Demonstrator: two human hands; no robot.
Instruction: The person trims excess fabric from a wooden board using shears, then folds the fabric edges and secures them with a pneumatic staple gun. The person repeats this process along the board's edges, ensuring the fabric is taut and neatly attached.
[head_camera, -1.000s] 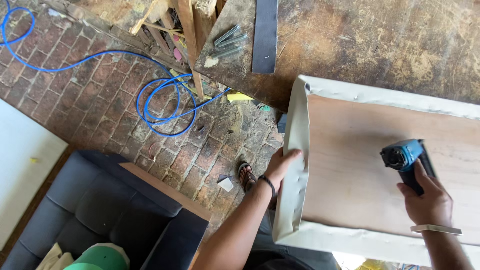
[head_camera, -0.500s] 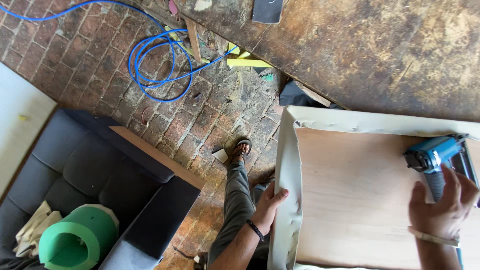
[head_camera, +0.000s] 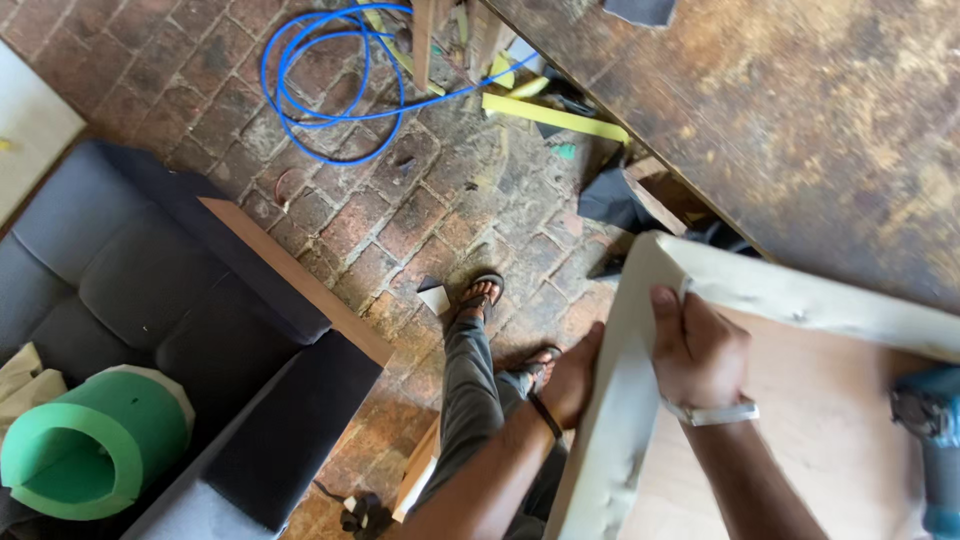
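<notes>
Since half a second ago the right hand (head_camera: 700, 350) has let go of the blue staple gun (head_camera: 930, 430) and moved to the upholstered panel's (head_camera: 800, 430) top-left corner, fingers closed over the cream fabric (head_camera: 610, 440) folded there. Left hand (head_camera: 575, 375) presses the panel's outer edge from the side, gripping it. Bare plywood shows inside the fabric wrap; the panel lies on the stained tabletop (head_camera: 800, 120). Staple gun rests on the plywood at right. On the brick floor (head_camera: 400, 210) lies a yellow strip (head_camera: 555, 117).

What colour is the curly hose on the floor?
The hose is bright blue, seen in the head view.
</notes>
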